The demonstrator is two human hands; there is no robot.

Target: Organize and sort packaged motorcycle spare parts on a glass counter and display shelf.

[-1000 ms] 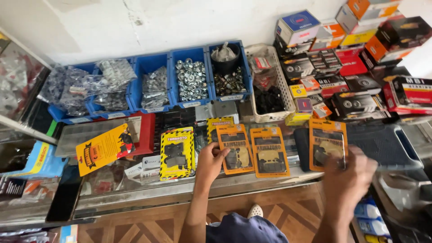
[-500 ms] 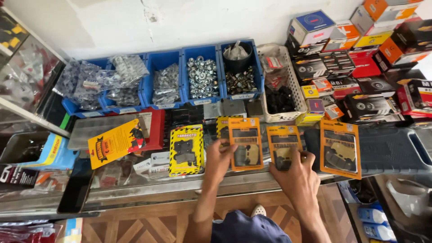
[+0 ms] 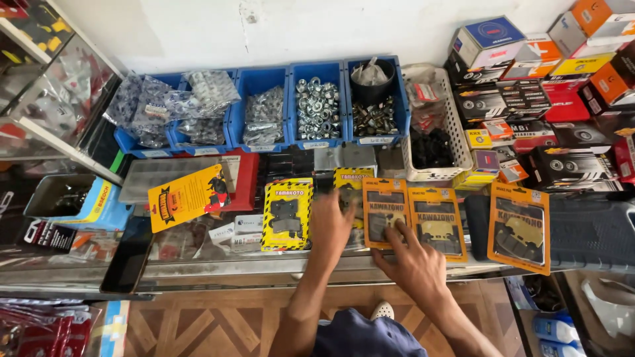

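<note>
Three orange blister packs of brake pads lie on a glass counter [image 3: 198, 264]: a left one [image 3: 385, 210], a middle one [image 3: 438, 221] and a right one [image 3: 519, 228]. My right hand [image 3: 410, 261] lies flat with spread fingers, its fingertips pressing the lower part of the left orange pack. My left hand [image 3: 331, 228] rests flat just left of that pack, over the lower part of a yellow pack [image 3: 354, 178]. A yellow-and-black striped pack [image 3: 286, 213] lies to the left of my left hand. Neither hand grips anything.
Several blue bins [image 3: 317, 106] of nuts and bagged hardware line the back wall. Right of them stand a white basket [image 3: 456, 142] and stacked parts boxes [image 3: 529, 99]. A yellow-orange card [image 3: 185, 197], a red box [image 3: 246, 182] and a black ribbed mat [image 3: 589, 231] also lie on the counter.
My right hand has swung left from the far right orange pack onto the left one. My left hand has come off that pack and shifted left. The view has tilted slightly.
</note>
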